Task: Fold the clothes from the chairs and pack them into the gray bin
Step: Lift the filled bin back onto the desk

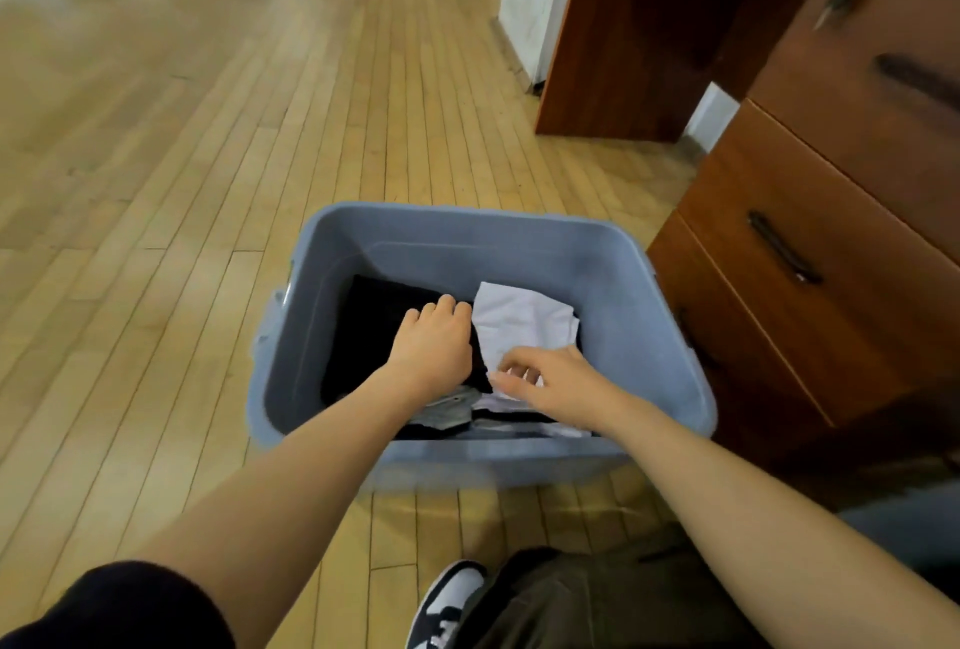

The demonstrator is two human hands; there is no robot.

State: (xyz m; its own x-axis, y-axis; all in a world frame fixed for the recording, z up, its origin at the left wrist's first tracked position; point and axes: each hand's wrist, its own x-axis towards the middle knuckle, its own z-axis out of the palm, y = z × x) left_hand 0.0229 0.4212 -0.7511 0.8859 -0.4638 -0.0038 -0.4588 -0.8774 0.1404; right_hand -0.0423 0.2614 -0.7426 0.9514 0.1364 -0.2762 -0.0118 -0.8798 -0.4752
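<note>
Both hands are working inside the gray bin (363, 232), which is standing on the wood floor beside a dresser (810, 253). The left hand (434, 344), fingers curled under, is pressing on a folded black garment (363, 336) lying beneath and to the left of its knuckles. The right hand (556, 378), fingers loosely bent and slightly spread, is touching the near edge of a folded white garment (519, 321) that is extending beyond its fingertips toward the bin's far wall; whether it is pinching cloth cannot be told. A gray piece (449, 409) is showing below the left wrist. The fabrics are probably light, limp and non-fragile, best taken at folded edges. The white fold's long axis is running roughly near to far.
</note>
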